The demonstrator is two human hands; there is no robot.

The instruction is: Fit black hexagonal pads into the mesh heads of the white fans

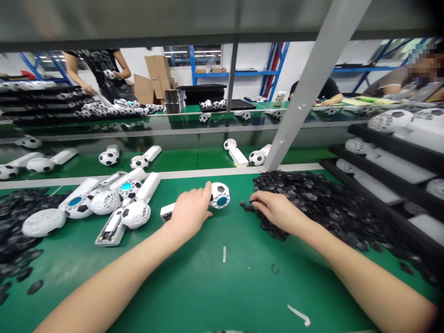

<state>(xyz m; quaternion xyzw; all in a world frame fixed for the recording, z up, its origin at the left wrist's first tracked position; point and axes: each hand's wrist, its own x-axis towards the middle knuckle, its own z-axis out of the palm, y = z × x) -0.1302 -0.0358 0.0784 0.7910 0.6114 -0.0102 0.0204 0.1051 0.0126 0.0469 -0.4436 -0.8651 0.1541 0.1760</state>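
My left hand [190, 203] is wrapped round a football-patterned handheld device [220, 195], over the green table in front of me. The ball end, with a teal disc on it, sticks out to the right of my fingers; the pale end of its handle shows on the left. My right hand [272, 208] pinches at the left edge of a heap of small black pieces [312, 199]. A dark piece shows at its fingertips. To the left lie several more football-headed devices [137, 214], one with its handle open and the inside showing.
Black trays [385, 171] stacked with white devices stand at the right. Another heap of black pieces [17, 226] lies at the left. A grey post [305, 92] slants up beyond my right hand. Behind a ledge, devices lie on a green belt [187, 159]. Co-workers sit or stand farther back.
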